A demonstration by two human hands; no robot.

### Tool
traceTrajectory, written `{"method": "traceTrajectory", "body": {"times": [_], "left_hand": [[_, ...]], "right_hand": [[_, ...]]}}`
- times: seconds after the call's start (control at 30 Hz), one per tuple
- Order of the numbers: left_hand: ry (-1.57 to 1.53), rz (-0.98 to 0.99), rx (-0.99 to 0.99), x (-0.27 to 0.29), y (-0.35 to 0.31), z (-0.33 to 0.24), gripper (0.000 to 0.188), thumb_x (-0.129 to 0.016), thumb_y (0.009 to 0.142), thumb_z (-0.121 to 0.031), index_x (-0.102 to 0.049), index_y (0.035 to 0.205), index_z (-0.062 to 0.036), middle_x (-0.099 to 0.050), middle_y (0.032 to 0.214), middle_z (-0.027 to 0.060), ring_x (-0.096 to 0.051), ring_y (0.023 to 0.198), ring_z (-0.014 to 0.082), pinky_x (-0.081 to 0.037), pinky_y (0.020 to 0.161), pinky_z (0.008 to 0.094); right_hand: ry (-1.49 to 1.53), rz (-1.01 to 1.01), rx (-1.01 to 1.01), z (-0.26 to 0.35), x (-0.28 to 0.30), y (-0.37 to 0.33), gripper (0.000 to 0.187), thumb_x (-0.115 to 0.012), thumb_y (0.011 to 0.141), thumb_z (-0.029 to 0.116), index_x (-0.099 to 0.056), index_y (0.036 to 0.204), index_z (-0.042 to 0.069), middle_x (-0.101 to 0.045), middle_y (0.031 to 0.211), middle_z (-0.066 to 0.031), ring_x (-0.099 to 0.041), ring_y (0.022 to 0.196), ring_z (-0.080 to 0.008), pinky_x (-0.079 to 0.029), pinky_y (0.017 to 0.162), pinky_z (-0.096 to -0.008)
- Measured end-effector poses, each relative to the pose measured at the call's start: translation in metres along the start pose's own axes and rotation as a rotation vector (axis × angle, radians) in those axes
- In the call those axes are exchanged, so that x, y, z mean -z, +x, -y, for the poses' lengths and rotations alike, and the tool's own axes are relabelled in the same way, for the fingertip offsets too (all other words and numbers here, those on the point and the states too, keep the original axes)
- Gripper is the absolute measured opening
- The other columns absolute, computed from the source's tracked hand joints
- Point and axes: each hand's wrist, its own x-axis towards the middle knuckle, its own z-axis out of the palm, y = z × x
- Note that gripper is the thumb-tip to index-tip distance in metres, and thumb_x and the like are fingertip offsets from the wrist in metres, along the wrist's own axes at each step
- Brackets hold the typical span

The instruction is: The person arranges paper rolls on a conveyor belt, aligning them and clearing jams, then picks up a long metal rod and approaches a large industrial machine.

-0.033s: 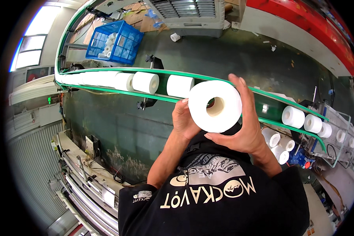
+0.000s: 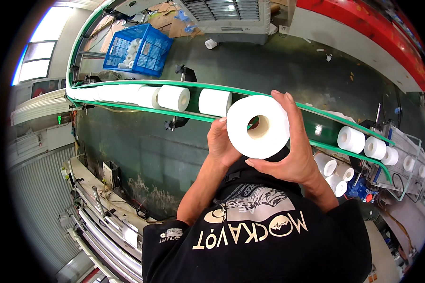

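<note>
A white toilet paper roll (image 2: 241, 137) is held up in front of my body, one flat end and its hollow core facing me. My left hand (image 2: 221, 146) grips it from the left, thumb on the edge and the other fingers mostly hidden behind. On the right side my right hand (image 2: 295, 155) curves round it, thumb underneath and fingertips at the upper edge. Just beyond, a green-edged conveyor (image 2: 323, 132) carries more rolls. The closest is a white roll (image 2: 215, 103) left of the held one; another roll (image 2: 351, 139) lies to the right.
A blue crate (image 2: 148, 52) with several small rolls stands on the floor beyond the conveyor. One loose roll (image 2: 210, 44) lies near a grey louvred unit (image 2: 236, 37). Several stacked rolls (image 2: 336, 185) sit right of my arm. Metal rails (image 2: 106, 240) run at lower left.
The rolls on the conveyor appear very slightly further left. My right fingertips have shifted a little left, and both hands keep their hold on the toilet paper roll.
</note>
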Motion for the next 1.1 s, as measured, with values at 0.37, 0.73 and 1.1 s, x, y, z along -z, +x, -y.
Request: {"method": "traceTrajectory", "body": {"times": [0.37, 0.73, 1.1], "left_hand": [[-0.129, 0.112, 0.014, 0.01, -0.005, 0.004, 0.064, -0.059, 0.088, -0.041, -0.056, 0.134, 0.0043, -0.063, 0.129, 0.022, -0.064, 0.115, 0.0346, -0.052, 0.102, 0.0475], [-0.045, 0.069, -0.019, 0.018, -0.009, 0.003, 0.069, -0.049, 0.092, -0.055, -0.055, 0.134, -0.0005, -0.065, 0.12, 0.0167, -0.062, 0.114, 0.0329, -0.052, 0.101, 0.0485], [0.055, -0.038, -0.136, 0.038, -0.012, -0.006, 0.061, -0.051, 0.094, -0.042, -0.054, 0.136, 0.0023, -0.062, 0.131, 0.0203, -0.061, 0.119, 0.0351, -0.047, 0.107, 0.0496]], "right_hand": [[-0.006, -0.042, 0.115, 0.006, -0.01, -0.001, 0.117, -0.094, 0.058, 0.017, -0.028, 0.153, -0.003, -0.045, 0.142, -0.0256, -0.047, 0.128, -0.0415, -0.041, 0.106, -0.0486], [-0.031, 0.01, 0.156, 0.0, -0.015, -0.004, 0.123, -0.095, 0.056, 0.016, -0.022, 0.155, 0.001, -0.035, 0.153, -0.0231, -0.036, 0.141, -0.0394, -0.035, 0.114, -0.0477], [-0.018, 0.021, 0.159, -0.02, -0.016, -0.009, 0.117, -0.094, 0.063, 0.028, -0.026, 0.154, -0.001, -0.032, 0.155, -0.0244, -0.032, 0.144, -0.041, -0.03, 0.117, -0.0469]]}}
